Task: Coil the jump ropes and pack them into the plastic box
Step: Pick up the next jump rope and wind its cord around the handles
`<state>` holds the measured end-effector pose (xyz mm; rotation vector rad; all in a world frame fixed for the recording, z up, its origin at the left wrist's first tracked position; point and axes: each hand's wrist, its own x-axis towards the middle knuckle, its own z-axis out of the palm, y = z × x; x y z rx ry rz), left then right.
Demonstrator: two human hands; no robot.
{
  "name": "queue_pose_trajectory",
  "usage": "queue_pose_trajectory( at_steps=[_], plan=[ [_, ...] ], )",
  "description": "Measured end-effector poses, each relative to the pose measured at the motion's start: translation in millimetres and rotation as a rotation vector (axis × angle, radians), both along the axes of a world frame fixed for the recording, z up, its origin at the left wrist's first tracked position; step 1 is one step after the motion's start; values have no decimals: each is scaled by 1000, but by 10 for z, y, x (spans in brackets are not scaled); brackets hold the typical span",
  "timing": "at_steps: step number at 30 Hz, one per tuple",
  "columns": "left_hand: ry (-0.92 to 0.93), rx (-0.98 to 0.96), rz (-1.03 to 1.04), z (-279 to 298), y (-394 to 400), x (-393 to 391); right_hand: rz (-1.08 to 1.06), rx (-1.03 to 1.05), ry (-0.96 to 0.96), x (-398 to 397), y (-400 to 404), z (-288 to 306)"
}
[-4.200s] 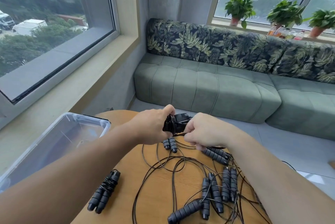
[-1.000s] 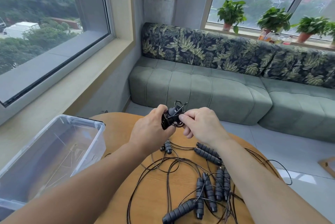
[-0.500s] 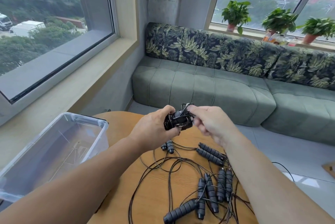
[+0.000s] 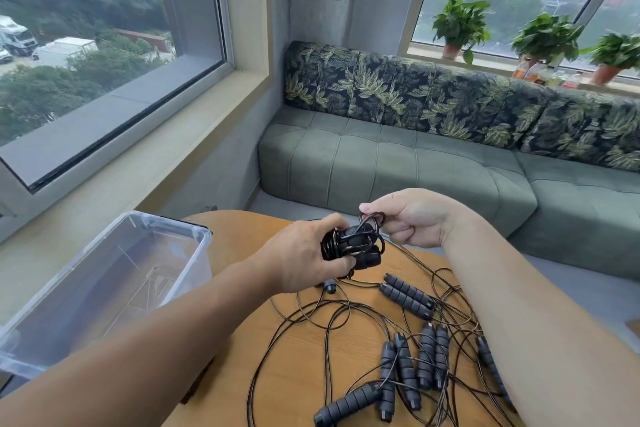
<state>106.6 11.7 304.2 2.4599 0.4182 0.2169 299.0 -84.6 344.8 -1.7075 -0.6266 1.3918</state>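
Gripping a coiled rope (image 4: 351,246) above the table (image 4: 298,367), the left hand (image 4: 304,257) has its fingers and thumb curled round the bundle — black handles wound about with thin dark cord. The right hand (image 4: 412,217) is just beside it, pinching a small loop (image 4: 372,219) of that cord between thumb and forefinger, the other fingers curled in under the palm. The loop stands up from the top of the bundle, so the two hands are joined by the cord and almost touch.

Below them, loose ropes (image 4: 398,347) lie tangled on the round wooden top — ribbed grey handles in pairs and singles, thin cords looping over and under one another. One handle (image 4: 348,404) lies at the near edge, tilted; a pair (image 4: 408,295) lies slantwise just under the right wrist. Part of the tangle is hidden by the right forearm.

The box (image 4: 194,236), clear plastic with no lid on it, stands to the left, near the left forearm and partly on the table's edge. Nothing can be made out lying inside it through the glare on its walls.

Beyond the table runs a green sofa (image 4: 398,167) with leaf-print back cushions, and three potted plants (image 4: 460,27) stand on the sill above it.
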Motion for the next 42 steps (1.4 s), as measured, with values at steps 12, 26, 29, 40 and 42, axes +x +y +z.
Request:
queue_pose_trajectory(
  at_steps=[12,26,29,40,42],
  plan=[
    [92,1,-75,-7,-24,95,70,151,-204,-90,265,-20],
    [-50,-424,160,-261,100,53,-153,63,422,-166,102,-681],
    [-70,-486,146,-290,141,82,-196,104,404,-199,149,-714],
    [-138,-1238,435,-412,263,111,-408,45,308,-509,173,-856],
    [-100,-1334,426,-436,310,105,-396,93,239,-595,186,-866]
  ],
)
